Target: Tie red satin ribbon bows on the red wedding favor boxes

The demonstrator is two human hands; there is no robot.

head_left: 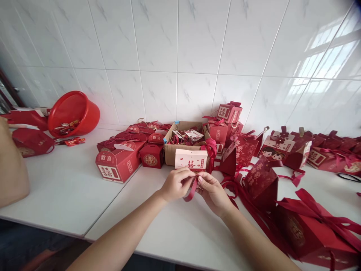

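Both hands meet at the middle of the white table, pinching a dark red ribbon between thumbs and fingertips. My left hand grips it from the left, and my right hand from the right. A loop of the ribbon hangs below the fingers. Right behind them is a small box with a pale pink top, printed with a red double-happiness character; its lower part is hidden by my hands. Whether the ribbon is joined to this box I cannot tell.
An open cardboard carton with tags stands behind. Red gift boxes cluster left of it; more are stacked to its right. A large bow-tied box sits front right. A red tub lies tilted at left, near another person's arm.
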